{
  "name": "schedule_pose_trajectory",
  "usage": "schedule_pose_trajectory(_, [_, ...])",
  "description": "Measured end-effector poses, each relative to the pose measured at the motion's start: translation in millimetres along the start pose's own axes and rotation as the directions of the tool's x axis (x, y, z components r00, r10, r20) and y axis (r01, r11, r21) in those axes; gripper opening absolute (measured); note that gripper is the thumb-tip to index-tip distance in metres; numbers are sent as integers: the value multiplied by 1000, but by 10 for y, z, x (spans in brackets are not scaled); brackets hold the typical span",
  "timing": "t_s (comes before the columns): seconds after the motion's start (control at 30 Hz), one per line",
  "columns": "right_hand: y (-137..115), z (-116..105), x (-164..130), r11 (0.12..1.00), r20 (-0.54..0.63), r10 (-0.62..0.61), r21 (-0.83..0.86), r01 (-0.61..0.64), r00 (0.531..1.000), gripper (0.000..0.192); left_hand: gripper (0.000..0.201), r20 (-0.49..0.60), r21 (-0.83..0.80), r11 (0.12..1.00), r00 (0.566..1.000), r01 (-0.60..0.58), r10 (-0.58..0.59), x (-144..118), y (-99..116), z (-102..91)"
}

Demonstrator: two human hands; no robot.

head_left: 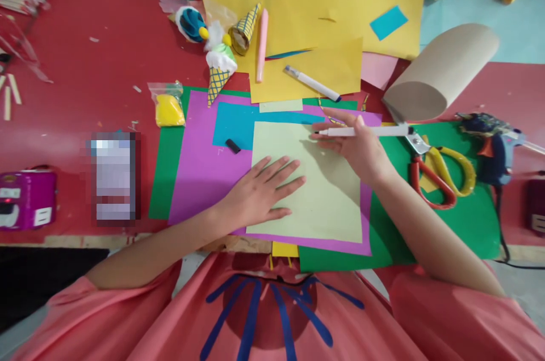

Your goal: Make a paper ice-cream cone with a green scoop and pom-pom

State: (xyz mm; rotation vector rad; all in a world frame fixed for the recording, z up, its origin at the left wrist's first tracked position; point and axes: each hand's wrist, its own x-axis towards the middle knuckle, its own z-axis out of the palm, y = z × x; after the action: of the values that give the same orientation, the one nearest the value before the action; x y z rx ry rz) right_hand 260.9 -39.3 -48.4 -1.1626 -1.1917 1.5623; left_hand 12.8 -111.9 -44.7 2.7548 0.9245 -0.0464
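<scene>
Nearest, at the bottom of the frame, the person's coral shirt with blue stripes fills the view. Just above it, the left hand (260, 192) lies flat and unclenched, fingers spread, pressing on the lower left part of a pale green paper sheet (315, 191) at the frame's centre. That sheet rests on a purple sheet (200, 168), which lies on a larger green sheet (447, 230); a blue sheet (238, 122) peeks out from under the pale one's upper left corner, with a small black marker cap (233, 146) on it. The right hand (357, 145) sits at the pale sheet's upper right edge, fingers pinched around a white marker (361, 131) held level, its dark tip pointing left over the sheet's top edge. Right of that hand, red-and-yellow scissors (438, 173) lie on the green sheet, and a blue glue gun (494, 151) sits farther right. At left, a small bag of yellow material (169, 105) rests on the red table (85, 66). Higher up lie a second white marker (311, 83), paper ice-cream cones (221, 68), yellow paper sheets (340, 3) and a cardboard roll (438, 71).
</scene>
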Motion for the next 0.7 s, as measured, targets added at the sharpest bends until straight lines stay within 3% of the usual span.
schedule_pose_trajectory(0.03, [7, 13, 66, 993, -82, -95, -82, 88, 992, 48, 65, 2, 0, 1000, 1000, 7, -7, 4, 4, -6])
schedule_pose_trajectory(0.1, [-15, 32, 144, 945, -253, -293, -222, 240, 922, 38, 65, 2, 2, 1000, 1000, 14, -14, 3, 7, -9])
schedule_pose_trajectory(0.17, [-62, 64, 168, 928, -312, -361, -210, 306, 879, 31, 64, -8, 8, 1000, 1000, 11, -11, 3, 6, -6])
schedule_pose_trajectory(0.27, [-102, 158, 169, 949, -226, -313, -98, 298, 922, 25, 61, -39, 26, 1000, 999, 1, 0, 42, 4, -13])
schedule_pose_trajectory(0.43, [-19, 298, 270, 978, -66, -187, -107, 179, 980, 16, 49, -56, 15, 1000, 998, -9, 10, 247, -24, -53])
schedule_pose_trajectory(0.7, [41, 229, 511, 974, -157, -216, -106, 201, 964, 26, 61, -76, -39, 999, 997, -29, 26, 435, -106, 39])
